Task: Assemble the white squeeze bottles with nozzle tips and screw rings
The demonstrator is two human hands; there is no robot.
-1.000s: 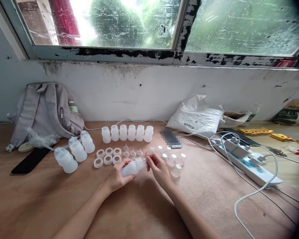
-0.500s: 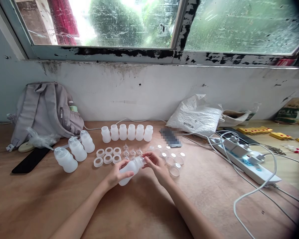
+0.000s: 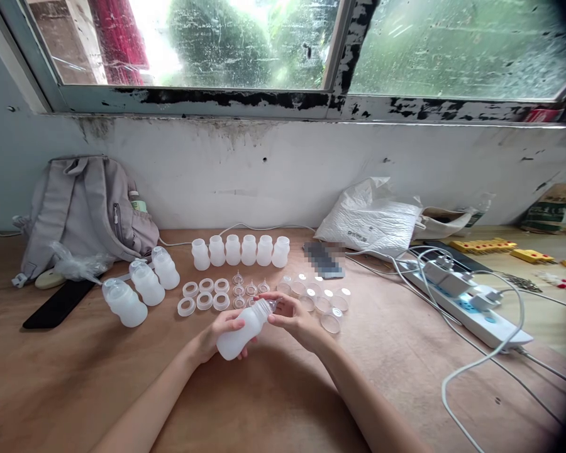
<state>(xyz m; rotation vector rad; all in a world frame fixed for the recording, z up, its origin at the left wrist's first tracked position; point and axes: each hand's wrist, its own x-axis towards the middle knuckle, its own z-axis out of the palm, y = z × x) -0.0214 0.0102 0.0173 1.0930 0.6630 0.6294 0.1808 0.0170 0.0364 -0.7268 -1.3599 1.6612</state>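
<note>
My left hand (image 3: 212,335) is wrapped round a frosted white baby bottle (image 3: 238,338), which tilts with its top up and to the right. At that top, the fingers of my right hand (image 3: 296,319) pinch the clear nipple (image 3: 273,304), partly hidden behind them. Beyond my hands lie several clear nipples (image 3: 238,290) and, left of those, several white collar rings (image 3: 204,301). Several clear domed caps (image 3: 331,321) rest right of my right hand. A row of open bottle bodies (image 3: 233,251) stands farther back.
Three capped bottles (image 3: 146,284) stand at the left, near a black phone (image 3: 59,306) and a grey backpack (image 3: 87,201). Another phone (image 3: 324,260) lies before a white plastic mailer (image 3: 370,220). A power strip (image 3: 471,308) with loose cables occupies the right.
The bottle has shifted slightly down and left in my left hand, whose fingertips now show beneath it. My right fingers have changed their hold around the nipple.
</note>
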